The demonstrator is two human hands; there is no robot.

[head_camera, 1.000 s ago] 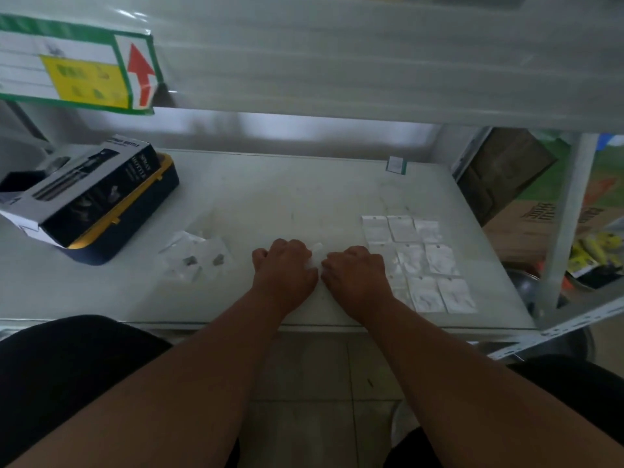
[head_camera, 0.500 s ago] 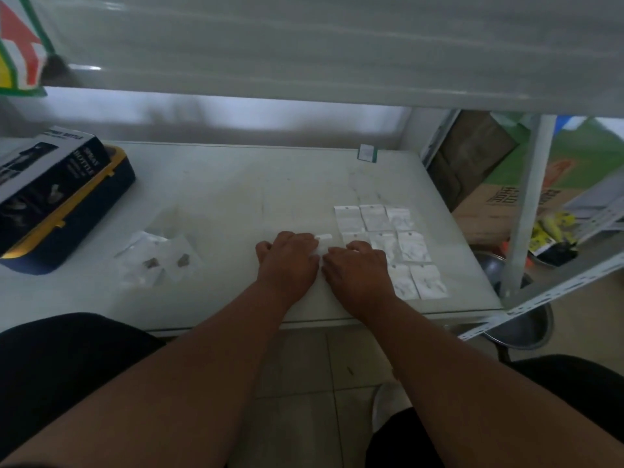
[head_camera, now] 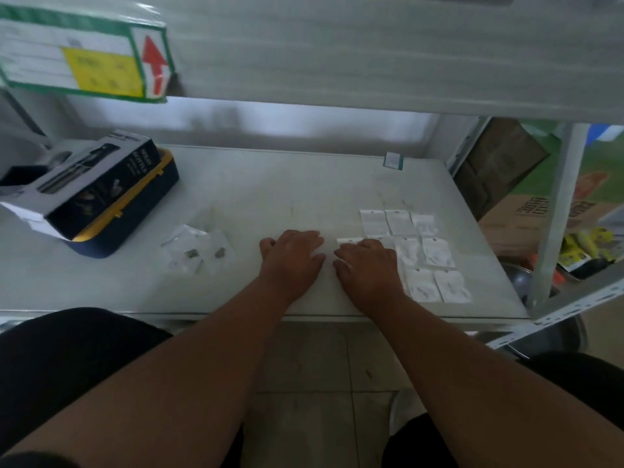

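My left hand [head_camera: 293, 255] lies palm down on the white shelf surface [head_camera: 270, 197], its fingers flat and holding nothing. Just to its right, my right hand [head_camera: 368, 269] has its fingers curled over a small white packet [head_camera: 349, 241]; only the packet's far edge shows past the fingertips. Right of that hand, several small white packets [head_camera: 417, 251] lie in a neat grid. Two clear bags with small dark parts [head_camera: 199, 253] lie to the left of my left hand.
A dark blue and yellow case with a black product box on top [head_camera: 98, 194] sits at the left. A labelled upper shelf [head_camera: 337, 52] hangs overhead. A metal upright [head_camera: 557, 214] stands at the right, with cardboard boxes [head_camera: 526, 214] beyond.
My hands have drawn slightly apart, and the packet once between them now lies under my right fingers, nearer the grid. The camera view swung right, then back left.
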